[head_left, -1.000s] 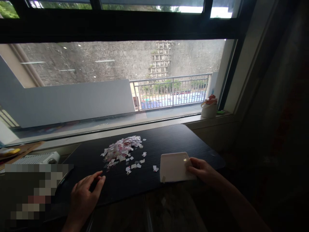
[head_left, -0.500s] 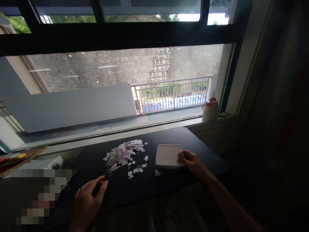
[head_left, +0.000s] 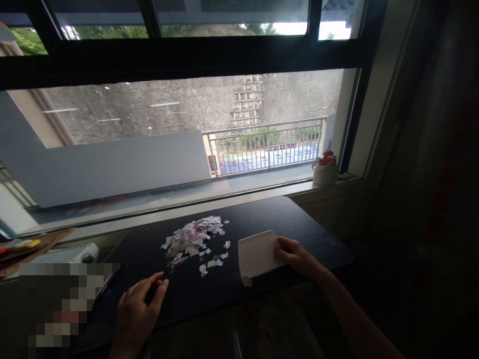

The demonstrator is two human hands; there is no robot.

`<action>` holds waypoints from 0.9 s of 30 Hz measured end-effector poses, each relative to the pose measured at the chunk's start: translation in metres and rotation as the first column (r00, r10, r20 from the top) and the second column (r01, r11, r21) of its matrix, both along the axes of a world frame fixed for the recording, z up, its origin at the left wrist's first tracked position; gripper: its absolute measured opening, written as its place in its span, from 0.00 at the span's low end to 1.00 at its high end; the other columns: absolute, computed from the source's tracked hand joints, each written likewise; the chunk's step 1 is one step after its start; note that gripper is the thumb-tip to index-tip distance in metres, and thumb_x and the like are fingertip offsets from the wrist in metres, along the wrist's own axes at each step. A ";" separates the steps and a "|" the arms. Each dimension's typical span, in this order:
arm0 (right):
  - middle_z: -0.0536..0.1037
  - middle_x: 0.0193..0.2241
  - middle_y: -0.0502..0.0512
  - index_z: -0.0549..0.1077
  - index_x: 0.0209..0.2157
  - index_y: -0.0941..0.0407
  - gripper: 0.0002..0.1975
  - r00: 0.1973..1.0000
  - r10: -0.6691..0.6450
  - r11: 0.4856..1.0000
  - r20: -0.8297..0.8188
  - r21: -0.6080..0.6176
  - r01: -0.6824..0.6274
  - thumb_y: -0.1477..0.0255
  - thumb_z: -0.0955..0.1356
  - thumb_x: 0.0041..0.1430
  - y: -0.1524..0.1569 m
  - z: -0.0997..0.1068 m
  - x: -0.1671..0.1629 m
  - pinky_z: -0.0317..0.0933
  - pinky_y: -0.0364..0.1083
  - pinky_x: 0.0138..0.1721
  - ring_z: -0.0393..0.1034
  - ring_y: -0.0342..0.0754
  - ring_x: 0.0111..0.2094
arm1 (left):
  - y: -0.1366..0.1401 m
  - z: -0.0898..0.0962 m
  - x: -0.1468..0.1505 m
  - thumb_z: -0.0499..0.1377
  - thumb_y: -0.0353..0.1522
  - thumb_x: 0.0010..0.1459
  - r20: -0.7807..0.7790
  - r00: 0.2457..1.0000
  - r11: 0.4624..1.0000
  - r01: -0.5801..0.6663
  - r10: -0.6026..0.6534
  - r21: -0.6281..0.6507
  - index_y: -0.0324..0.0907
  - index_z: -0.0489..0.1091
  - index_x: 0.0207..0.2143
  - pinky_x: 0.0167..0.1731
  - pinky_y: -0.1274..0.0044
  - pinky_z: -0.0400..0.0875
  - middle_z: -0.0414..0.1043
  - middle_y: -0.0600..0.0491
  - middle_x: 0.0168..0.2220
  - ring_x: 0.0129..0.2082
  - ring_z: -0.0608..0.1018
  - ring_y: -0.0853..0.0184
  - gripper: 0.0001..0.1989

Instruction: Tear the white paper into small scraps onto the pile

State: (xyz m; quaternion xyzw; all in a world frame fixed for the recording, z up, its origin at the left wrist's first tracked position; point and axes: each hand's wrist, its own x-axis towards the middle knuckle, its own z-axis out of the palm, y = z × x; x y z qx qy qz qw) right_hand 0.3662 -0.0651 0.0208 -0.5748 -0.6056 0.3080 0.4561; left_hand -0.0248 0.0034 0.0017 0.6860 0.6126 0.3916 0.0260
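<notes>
A heap of small cut paper pieces (head_left: 192, 237), white with some pink, lies on the black table (head_left: 220, 299), with several loose bits on its near side. My right hand (head_left: 295, 254) grips the right edge of a pale rectangular flat piece with rounded corners (head_left: 258, 253). That piece is tilted, its lower left corner beside a paper scrap (head_left: 246, 281). My left hand (head_left: 140, 304) holds nothing, its thumb and fingers apart, at the table's near left, short of the heap.
A white bottle with an orange-red top (head_left: 325, 169) stands on the window sill (head_left: 299, 190). At left are a white slatted appliance (head_left: 71, 253) and a yellow-handled item (head_left: 28, 245). A window frame (head_left: 187, 55) rises beyond the table.
My right hand has tilted the pale flat piece, its left edge swinging down towards the near paper scrap. My left hand and the paper heap are practically unchanged.
</notes>
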 end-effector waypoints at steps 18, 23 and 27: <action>0.79 0.30 0.51 0.77 0.35 0.58 0.13 0.978 0.058 0.998 -0.198 -0.021 -0.063 0.71 0.67 0.45 -0.006 0.003 0.004 0.61 0.45 0.34 0.70 0.50 0.33 | -0.001 0.003 0.000 0.52 0.49 0.45 -0.020 1.000 1.000 -0.017 0.017 -0.024 0.47 0.74 0.35 0.49 0.61 0.64 0.78 0.50 0.35 0.42 0.76 0.53 0.22; 0.78 0.29 0.51 0.78 0.34 0.58 0.13 0.983 0.032 0.999 -0.180 -0.006 -0.034 0.70 0.67 0.45 -0.006 0.002 0.005 0.60 0.45 0.35 0.69 0.50 0.34 | -0.001 0.005 0.001 0.51 0.49 0.45 -0.021 1.000 0.998 -0.017 0.016 -0.055 0.45 0.75 0.35 0.48 0.60 0.65 0.78 0.48 0.34 0.42 0.76 0.52 0.24; 0.78 0.31 0.51 0.77 0.36 0.58 0.14 0.965 0.068 0.997 -0.252 -0.016 -0.074 0.70 0.67 0.46 -0.005 -0.002 0.009 0.60 0.45 0.35 0.70 0.50 0.34 | -0.002 0.005 0.001 0.51 0.49 0.44 -0.020 1.000 0.999 -0.010 0.010 -0.036 0.46 0.74 0.34 0.49 0.60 0.64 0.78 0.49 0.35 0.42 0.76 0.52 0.23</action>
